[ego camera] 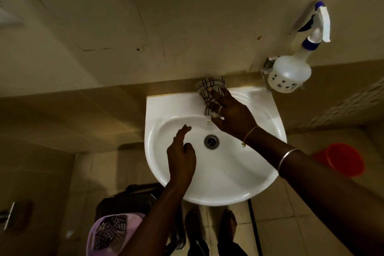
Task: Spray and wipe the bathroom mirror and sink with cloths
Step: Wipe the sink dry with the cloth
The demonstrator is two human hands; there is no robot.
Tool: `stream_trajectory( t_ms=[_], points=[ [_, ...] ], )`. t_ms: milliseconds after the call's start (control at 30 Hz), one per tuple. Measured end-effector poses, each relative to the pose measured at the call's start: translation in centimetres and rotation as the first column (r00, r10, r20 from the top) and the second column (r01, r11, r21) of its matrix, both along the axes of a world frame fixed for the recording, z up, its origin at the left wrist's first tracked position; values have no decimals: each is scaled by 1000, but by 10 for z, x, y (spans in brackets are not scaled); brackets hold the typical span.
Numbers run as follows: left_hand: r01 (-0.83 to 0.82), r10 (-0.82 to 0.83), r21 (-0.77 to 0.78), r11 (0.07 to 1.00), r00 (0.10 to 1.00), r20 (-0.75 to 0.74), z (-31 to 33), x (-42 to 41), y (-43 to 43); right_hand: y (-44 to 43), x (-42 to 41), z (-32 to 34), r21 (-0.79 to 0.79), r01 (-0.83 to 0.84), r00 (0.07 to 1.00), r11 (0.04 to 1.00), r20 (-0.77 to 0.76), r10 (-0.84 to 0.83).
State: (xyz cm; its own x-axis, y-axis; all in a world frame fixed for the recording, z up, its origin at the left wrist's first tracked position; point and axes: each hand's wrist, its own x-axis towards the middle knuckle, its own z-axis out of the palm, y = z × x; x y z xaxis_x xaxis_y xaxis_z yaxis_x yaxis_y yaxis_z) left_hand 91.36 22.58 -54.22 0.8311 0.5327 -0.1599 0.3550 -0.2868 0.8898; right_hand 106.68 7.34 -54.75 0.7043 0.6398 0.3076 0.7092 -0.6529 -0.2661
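Sink-wipe step. Right hand [230,114] grips the white-and-brown checked cloth [209,87], bunched at the back rim of the white ceramic sink [259,172]. Left hand [180,151] is empty over the bowl, fingers loose. Next: drag the cloth down through the bowl. Translucent white spray bottle [288,72] sits against the wall on the right.

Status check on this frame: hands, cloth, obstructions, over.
Left hand open over sink. Right hand grips checked cloth at sink's back edge. Spray bottle by wall, clear of hands.
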Motion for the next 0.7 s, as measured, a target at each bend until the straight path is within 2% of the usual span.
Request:
stream_trajectory(
  t_ms=[67, 200, 367, 567, 700],
  points=[
    [-3, 3, -1, 1000, 1000, -2, -1, -1, -1, -1, -11, -8, 61, 47, 999, 997, -3, -47],
    [-7, 7, -9, 1000, 1000, -10, -1, -3, -1, 8, -37, -22, 218, 135, 987, 967, -114, -113],
    [3, -3, 18, 1000, 1000, 5, 0, -3, 3, 12, -61, -30, 290, 191, 979, 938, -126, -161],
    [-9, 9, 19, 1000, 1000, 0, -3, -4, 8, 1, -64, -38, 129, 116, 993, 985, -21, -114],
    [-10, 10, 6, 1000, 1000, 10, 0, -7, 5, -6, -56, -46, -152, -46, 992, 987, 109, 63]
  ],
)
